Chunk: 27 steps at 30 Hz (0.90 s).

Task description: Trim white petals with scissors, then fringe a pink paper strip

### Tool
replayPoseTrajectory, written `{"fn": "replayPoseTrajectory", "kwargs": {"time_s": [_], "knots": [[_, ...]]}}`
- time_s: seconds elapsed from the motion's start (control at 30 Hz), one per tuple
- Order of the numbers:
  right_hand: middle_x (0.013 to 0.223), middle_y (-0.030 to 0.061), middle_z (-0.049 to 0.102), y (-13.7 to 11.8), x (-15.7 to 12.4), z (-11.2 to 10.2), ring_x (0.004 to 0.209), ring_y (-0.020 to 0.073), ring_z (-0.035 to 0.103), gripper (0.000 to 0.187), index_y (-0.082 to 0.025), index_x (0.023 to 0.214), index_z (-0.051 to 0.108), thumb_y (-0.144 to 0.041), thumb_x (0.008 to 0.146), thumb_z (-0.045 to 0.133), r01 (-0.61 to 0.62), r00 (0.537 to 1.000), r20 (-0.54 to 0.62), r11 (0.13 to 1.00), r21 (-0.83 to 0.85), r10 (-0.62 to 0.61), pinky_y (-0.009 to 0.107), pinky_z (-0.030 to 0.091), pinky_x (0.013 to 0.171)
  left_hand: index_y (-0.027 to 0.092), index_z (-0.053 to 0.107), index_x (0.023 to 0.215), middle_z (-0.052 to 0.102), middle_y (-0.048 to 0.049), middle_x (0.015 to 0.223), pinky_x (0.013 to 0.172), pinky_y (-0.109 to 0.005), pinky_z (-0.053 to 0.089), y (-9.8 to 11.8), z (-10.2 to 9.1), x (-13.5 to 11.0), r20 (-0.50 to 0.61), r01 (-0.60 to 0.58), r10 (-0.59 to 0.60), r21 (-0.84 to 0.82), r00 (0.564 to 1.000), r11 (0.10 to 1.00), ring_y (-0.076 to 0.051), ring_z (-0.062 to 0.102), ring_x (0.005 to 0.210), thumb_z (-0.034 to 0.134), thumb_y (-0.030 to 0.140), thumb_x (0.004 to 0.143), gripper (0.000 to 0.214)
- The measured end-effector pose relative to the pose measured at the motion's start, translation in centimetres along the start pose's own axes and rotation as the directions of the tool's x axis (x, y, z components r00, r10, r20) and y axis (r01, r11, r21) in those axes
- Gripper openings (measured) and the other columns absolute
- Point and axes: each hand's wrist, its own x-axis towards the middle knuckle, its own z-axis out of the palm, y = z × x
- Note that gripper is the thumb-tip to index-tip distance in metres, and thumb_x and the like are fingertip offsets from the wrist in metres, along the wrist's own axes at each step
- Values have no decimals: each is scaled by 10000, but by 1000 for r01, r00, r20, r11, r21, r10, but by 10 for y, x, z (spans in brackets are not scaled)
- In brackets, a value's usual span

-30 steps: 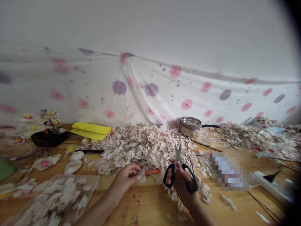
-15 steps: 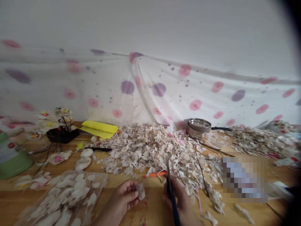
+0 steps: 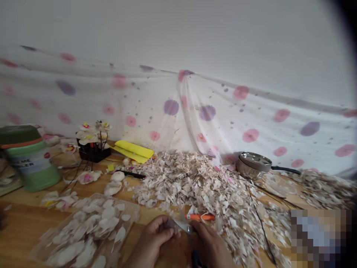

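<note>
Head view: the left hand [image 3: 154,240] pinches a small pale petal [image 3: 170,223] low over the desk's [image 3: 19,230] near edge. The right hand [image 3: 209,243] grips scissors [image 3: 185,226], blades at the petal and just beside the left fingertips. If the thin petal slips, the blades could nick them. Petal scraps [image 3: 195,182] heap the wooden desk beside a steel pot [image 3: 254,163]. Spotted sheer cloth [image 3: 167,108] drapes a white wall [image 3: 167,29].

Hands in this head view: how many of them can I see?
2. The left hand is at the bottom centre, pinching a pale petal piece. The right hand is just beside it, holding the scissors. No other person's hand shows.
</note>
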Motion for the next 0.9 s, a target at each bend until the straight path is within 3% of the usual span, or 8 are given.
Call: {"fn": "replayPoseTrajectory", "kwargs": {"time_s": [0.1, 0.23, 0.33, 0.57, 0.67, 0.8, 0.9], "knots": [[1275, 150, 622, -6, 2, -3, 1144, 376, 584, 718, -250, 1372, 511, -234, 687, 727, 92, 996, 5, 995, 45, -92, 458, 459, 958, 197, 718, 710, 713, -12, 736, 735, -279, 514, 1, 0, 0, -42, -42, 43, 20, 998, 999, -188, 663, 750, 854, 264, 517, 246], [1135, 123, 696, 9, -6, 3, 1027, 344, 641, 550, -299, 1314, 592, -147, 785, 604, 58, 998, 10, 995, -77, -58, 443, 490, 887, 194, 717, 734, 701, -18, 751, 700, -264, 506, 5, 0, -2, -101, -70, 72, 28, 992, 997, -181, 661, 743, 855, 290, 506, 283], [1036, 113, 727, 20, -10, 9, 941, 344, 661, 561, -329, 1289, 619, -103, 777, 589, 59, 998, 8, 983, -173, -59, 450, 504, 831, 210, 709, 825, 696, -11, 770, 701, -277, 507, 6, 0, -3, -126, -98, 99, 16, 987, 995, -189, 668, 745, 851, 303, 522, 347], [1094, 186, 716, 14, -8, 1, 996, 402, 652, 600, -209, 1349, 586, -134, 755, 611, 60, 993, 107, 986, -157, -44, 523, 482, 879, 260, 631, 1095, 686, 4, 810, 707, -302, 495, 6, -5, -4, -87, -199, 212, 136, 973, 971, -206, 655, 772, 799, 314, 633, 494], [1113, 188, 714, 15, -8, -3, 1002, 403, 654, 596, -213, 1356, 579, -188, 764, 643, 60, 995, 89, 991, -118, -50, 521, 485, 874, 264, 625, 1086, 683, 1, 793, 689, -296, 486, 7, -7, -2, -48, -274, 289, 199, 956, 941, -210, 647, 773, 809, 331, 623, 503], [1068, 179, 735, 20, -8, 0, 939, 397, 678, 591, -216, 1326, 608, -154, 740, 656, 99, 992, 85, 989, -111, -90, 503, 506, 827, 249, 604, 1060, 650, 9, 726, 663, -302, 481, 3, -3, -1, 13, -351, 353, 161, 935, 923, -213, 645, 724, 827, 347, 584, 535], [1006, 161, 752, 20, -10, 5, 873, 350, 697, 470, -205, 1296, 630, -154, 830, 585, 133, 990, 56, 982, -134, -126, 454, 514, 792, 251, 597, 1064, 629, 20, 702, 654, -295, 478, 3, 2, -5, 13, -390, 394, 169, 919, 905, -193, 624, 677, 810, 338, 596, 521]]}}
